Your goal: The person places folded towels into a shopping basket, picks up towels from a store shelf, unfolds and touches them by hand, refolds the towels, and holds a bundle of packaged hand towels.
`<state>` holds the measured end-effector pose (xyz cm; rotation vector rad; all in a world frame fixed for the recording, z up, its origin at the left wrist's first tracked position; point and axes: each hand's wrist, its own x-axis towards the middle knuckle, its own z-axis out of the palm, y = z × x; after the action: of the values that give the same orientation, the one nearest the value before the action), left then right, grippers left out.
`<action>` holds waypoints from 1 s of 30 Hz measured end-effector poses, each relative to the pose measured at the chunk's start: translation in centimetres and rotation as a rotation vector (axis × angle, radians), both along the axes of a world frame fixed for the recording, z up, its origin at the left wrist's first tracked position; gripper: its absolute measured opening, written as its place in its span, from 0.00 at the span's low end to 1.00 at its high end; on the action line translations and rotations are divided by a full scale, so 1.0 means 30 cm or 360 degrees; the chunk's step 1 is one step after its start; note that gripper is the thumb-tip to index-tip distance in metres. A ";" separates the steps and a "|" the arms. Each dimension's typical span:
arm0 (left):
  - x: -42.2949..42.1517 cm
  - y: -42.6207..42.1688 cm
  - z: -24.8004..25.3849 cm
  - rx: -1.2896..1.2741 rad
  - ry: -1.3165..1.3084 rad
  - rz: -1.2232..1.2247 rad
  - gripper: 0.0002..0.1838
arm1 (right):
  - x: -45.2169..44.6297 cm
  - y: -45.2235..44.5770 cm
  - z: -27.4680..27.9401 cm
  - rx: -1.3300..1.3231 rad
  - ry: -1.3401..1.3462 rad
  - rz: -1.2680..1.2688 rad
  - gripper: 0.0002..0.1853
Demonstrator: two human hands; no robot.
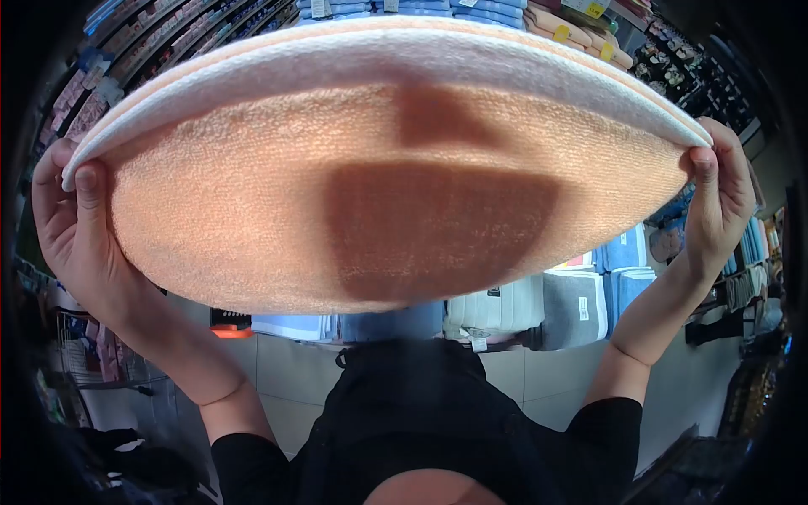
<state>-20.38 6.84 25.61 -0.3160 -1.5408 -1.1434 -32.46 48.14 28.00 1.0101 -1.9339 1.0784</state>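
A peach towel (252, 202) with a white border along its top edge is spread wide in the air between my hands. My left hand (88, 219) pinches its left corner, the thumb pressed on the near side. At the right corner, my right hand (720, 189) grips the towel between thumb and fingers. The cloth bows toward me and sags at the bottom, with a dark shadow across its middle. Both arms are raised and stretched outward.
Below the towel lie folded towels: a grey one (574, 310), a pale one (497, 311) and blue ones (623, 295). Folded blue towels (337, 10) and peach towels (560, 27) sit beyond its top edge. Shelves line both sides; a wire rack (80, 349) stands at left. Tiled floor (290, 379) shows below.
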 end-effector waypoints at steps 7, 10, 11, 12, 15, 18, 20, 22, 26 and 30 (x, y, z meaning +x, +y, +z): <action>-0.295 -0.080 -0.218 0.0073 -0.0781 0.0009 0.05 | -0.285 -0.142 -0.200 0.0477 -0.0308 -0.0277 0.09; -0.418 -0.111 -0.462 0.0198 -0.1045 -0.0058 0.05 | -0.407 -0.189 -0.427 0.0672 -0.0351 -0.0345 0.10; -0.443 -0.117 -0.544 0.0240 -0.1124 -0.0069 0.04 | -0.443 -0.188 -0.501 0.0710 -0.0308 -0.0359 0.10; -0.456 -0.116 -0.614 0.0271 -0.1162 -0.0110 0.04 | -0.465 -0.185 -0.567 0.0749 -0.0268 -0.0371 0.10; -0.441 -0.108 -0.725 0.0358 -0.1262 -0.0125 0.05 | -0.449 -0.181 -0.653 0.0688 -0.0214 -0.0329 0.08; -0.368 -0.102 -0.739 0.0180 -0.1282 -0.0004 0.06 | -0.384 -0.153 -0.685 0.0698 0.0021 -0.0307 0.07; -0.280 -0.088 -0.741 0.0111 -0.1246 -0.0053 0.07 | -0.282 -0.127 -0.687 0.0715 0.0094 -0.0304 0.07; -0.173 -0.068 -0.758 -0.0048 -0.1127 -0.0114 0.08 | -0.188 -0.086 -0.719 0.0797 0.0162 -0.0208 0.09; 0.021 0.004 -0.824 -0.0678 -0.1199 -0.0064 0.08 | -0.027 0.000 -0.839 0.0912 0.0006 -0.0099 0.11; 0.121 0.038 -0.891 -0.0847 -0.1247 -0.0040 0.10 | 0.080 0.035 -0.934 0.1032 -0.0142 0.0024 0.11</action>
<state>-16.76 7.97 -1.11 -0.2461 -2.5466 -0.8933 -30.07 49.19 -0.02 1.3261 -2.4188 0.4998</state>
